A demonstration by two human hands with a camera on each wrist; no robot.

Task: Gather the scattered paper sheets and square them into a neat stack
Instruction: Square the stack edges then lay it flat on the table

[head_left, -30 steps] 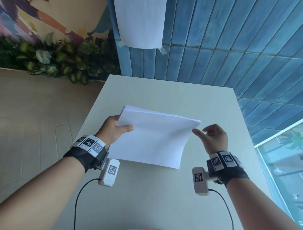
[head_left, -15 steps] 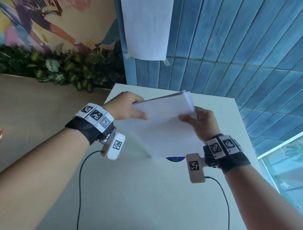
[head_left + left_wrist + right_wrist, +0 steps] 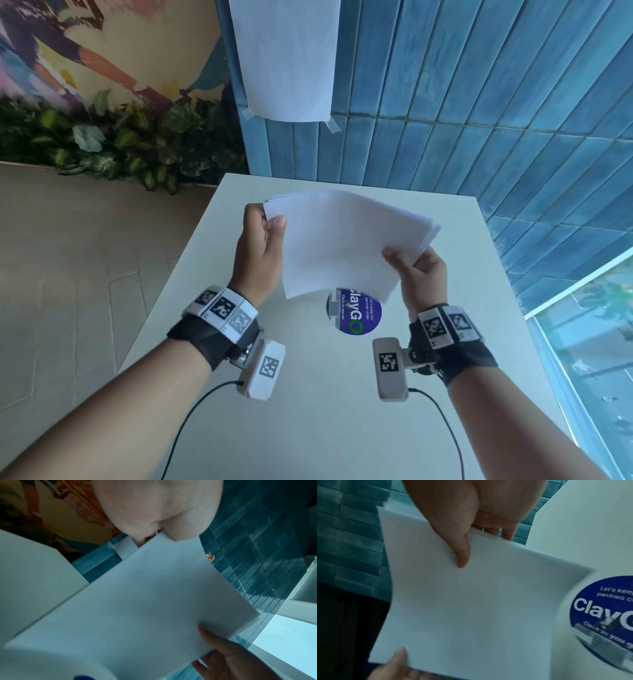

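Note:
A stack of white paper sheets (image 3: 342, 243) is held in the air above the white table (image 3: 308, 394), tilted, with its far edges slightly fanned. My left hand (image 3: 263, 246) pinches its left edge, thumb on top. My right hand (image 3: 418, 270) pinches the right edge, thumb on the top sheet. The left wrist view shows the stack (image 3: 137, 601) from below, with my right hand's fingers (image 3: 228, 654) at its lower corner. In the right wrist view my thumb (image 3: 460, 550) presses on the stack (image 3: 479, 601), fingers curled underneath.
A round blue sticker (image 3: 356, 313) lies on the table under the stack's near edge. A white sheet (image 3: 284, 58) is taped to the blue tiled wall (image 3: 479, 102) behind the table. Plants (image 3: 120, 144) line the floor at left. A glass wall (image 3: 589, 342) stands on the right.
The stack was lifted off the table by my left hand, then my right hand took its right edge. The sheets now hang tilted between both hands, uncovering the blue sticker.

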